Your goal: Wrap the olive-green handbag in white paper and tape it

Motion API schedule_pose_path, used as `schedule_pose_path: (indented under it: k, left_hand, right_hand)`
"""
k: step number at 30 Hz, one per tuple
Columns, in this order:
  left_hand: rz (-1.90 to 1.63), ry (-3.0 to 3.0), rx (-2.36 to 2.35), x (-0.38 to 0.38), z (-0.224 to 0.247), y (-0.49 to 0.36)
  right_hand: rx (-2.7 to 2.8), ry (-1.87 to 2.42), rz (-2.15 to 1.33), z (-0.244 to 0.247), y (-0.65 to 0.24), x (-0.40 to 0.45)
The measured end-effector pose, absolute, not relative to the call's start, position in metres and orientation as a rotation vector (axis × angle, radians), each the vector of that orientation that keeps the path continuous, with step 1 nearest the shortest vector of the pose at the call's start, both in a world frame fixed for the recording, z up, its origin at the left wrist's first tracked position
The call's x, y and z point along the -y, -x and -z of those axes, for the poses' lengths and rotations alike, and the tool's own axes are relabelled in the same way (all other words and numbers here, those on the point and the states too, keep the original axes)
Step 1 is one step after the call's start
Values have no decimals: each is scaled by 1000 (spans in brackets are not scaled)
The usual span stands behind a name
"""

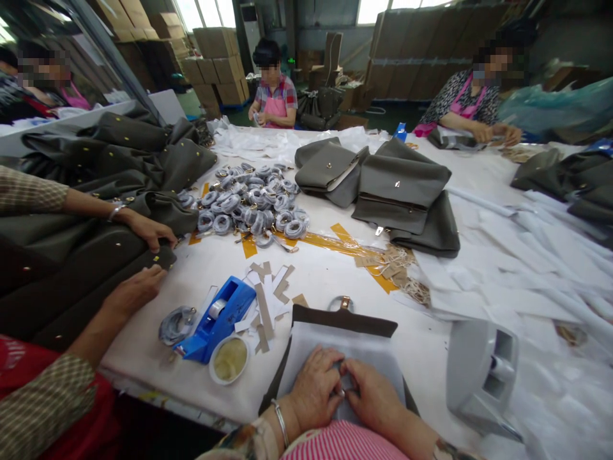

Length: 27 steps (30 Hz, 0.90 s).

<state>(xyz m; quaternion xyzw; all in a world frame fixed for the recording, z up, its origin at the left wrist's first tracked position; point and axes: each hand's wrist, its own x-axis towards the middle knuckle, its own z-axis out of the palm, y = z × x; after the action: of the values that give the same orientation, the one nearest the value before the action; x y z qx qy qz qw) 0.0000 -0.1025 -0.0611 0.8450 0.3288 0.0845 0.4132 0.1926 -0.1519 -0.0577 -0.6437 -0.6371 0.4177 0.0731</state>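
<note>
A dark olive bag [347, 321] lies at the table's front edge, its flap spread away from me. White tissue paper [306, 342] covers its middle. Over the paper, my left hand [316, 383] and my right hand [373, 390] meet with bent fingers and closed fingertips. A small greyish, rounded item shows between them, mostly hidden, and I cannot make out its kind. Just beyond the flap sits a grey loop with a gold-coloured metal buckle [344, 303].
Left are a blue tape dispenser [220, 319], a cup of yellowish contents [230, 359] and paper strips [265, 306]. Coiled grey straps [253, 201] and olive bags [402, 191] lie beyond. A grey dispenser [481, 364] stands right. A co-worker's hands [143, 255] work at left.
</note>
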Motion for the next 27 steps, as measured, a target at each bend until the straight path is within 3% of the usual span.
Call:
schedule_pose_path:
  k: [8, 16, 23, 27]
  left_hand:
    - [-194, -2114, -820, 104, 62, 2]
    - [-269, -2146, -821, 102, 50, 2]
    - [-116, -2274, -859, 104, 52, 0]
    - [-32, -2305, -896, 99, 50, 0]
  right_hand:
    - [1891, 1753, -1360, 50, -205, 149]
    - [1907, 1902, -1227, 55, -195, 151]
    - [1824, 1802, -1316, 66, -207, 158]
    - [2036, 1782, -937, 73, -216, 161]
